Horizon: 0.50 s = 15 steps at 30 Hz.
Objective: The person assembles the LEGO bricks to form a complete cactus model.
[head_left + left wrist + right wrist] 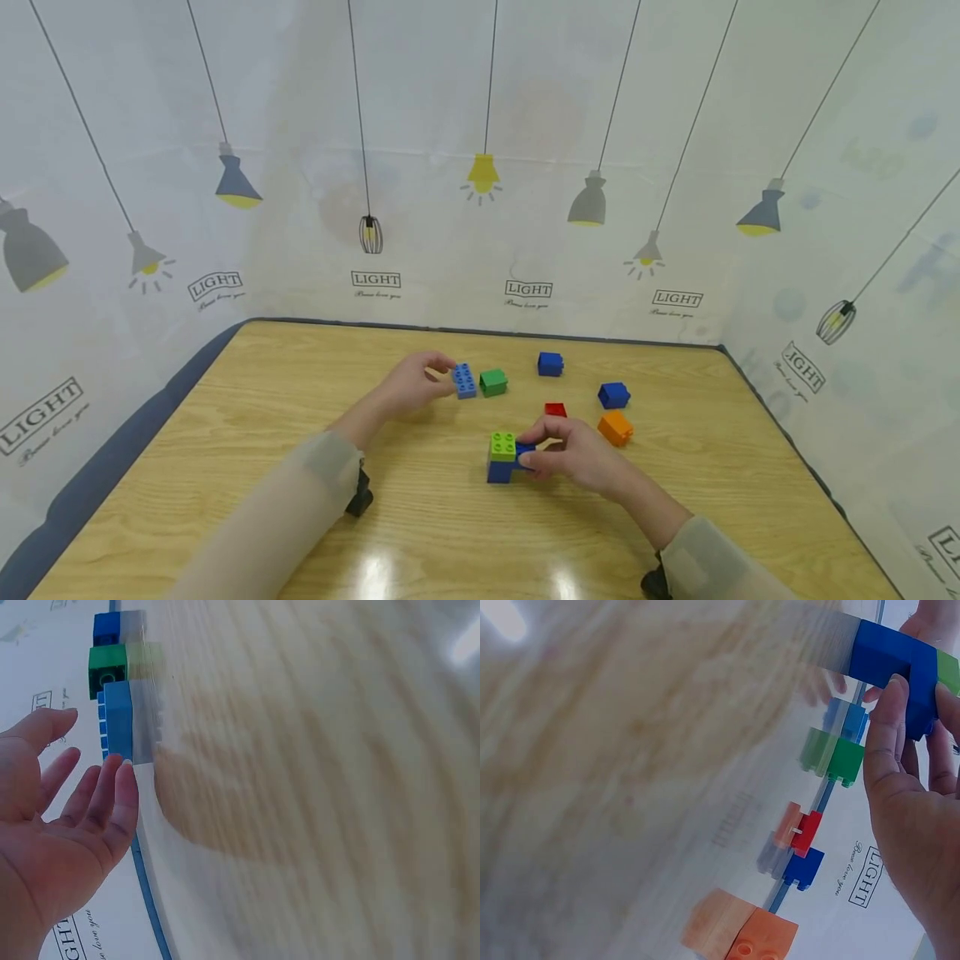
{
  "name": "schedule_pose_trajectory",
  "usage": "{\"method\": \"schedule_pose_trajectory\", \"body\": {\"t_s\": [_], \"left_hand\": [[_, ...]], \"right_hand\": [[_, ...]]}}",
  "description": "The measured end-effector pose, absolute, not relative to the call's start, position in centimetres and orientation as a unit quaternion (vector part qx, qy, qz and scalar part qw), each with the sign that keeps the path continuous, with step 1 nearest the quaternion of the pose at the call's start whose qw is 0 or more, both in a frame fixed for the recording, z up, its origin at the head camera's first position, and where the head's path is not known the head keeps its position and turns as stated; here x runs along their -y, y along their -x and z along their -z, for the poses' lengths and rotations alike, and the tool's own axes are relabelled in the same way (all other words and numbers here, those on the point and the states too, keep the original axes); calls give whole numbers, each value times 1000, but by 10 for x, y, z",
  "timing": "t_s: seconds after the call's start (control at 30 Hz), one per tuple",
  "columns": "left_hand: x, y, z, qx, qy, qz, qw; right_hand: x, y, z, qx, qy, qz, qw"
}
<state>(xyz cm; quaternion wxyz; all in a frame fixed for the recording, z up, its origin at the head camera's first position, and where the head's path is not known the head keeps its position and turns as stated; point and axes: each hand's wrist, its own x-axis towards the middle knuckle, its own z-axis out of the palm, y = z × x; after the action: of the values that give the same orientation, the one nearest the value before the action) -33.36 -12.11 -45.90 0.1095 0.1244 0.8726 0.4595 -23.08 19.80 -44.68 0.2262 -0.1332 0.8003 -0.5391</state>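
Note:
My right hand [585,454] pinches a dark blue building brick [525,455] between thumb and fingers. That brick is part of a small stack with another dark blue brick [498,472] below and a lime green brick [502,445] on top. Farther left, my left hand [412,383] reaches toward a light blue eight-stud brick [464,381], its fingers parted and loosely bent. In the left wrist view the fingertips [126,776] come right up to the end of the light blue brick [118,720], and the thumb is spread away from it.
Beside the light blue brick lies a green brick [493,382]. Farther back and right are two dark blue bricks [550,364], and an orange brick [615,428] lies to the right. A red brick [556,409] is partly hidden behind my right hand. A printed curtain [450,108] surrounds the wooden table [300,358].

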Motion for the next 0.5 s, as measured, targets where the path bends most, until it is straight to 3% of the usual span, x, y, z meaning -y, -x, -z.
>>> {"method": "schedule_pose_trajectory", "body": {"t_s": [0.5], "left_hand": [[108, 352, 462, -900, -189, -378, 112]], "right_hand": [[-198, 230, 447, -799, 142, 540, 221]]}}
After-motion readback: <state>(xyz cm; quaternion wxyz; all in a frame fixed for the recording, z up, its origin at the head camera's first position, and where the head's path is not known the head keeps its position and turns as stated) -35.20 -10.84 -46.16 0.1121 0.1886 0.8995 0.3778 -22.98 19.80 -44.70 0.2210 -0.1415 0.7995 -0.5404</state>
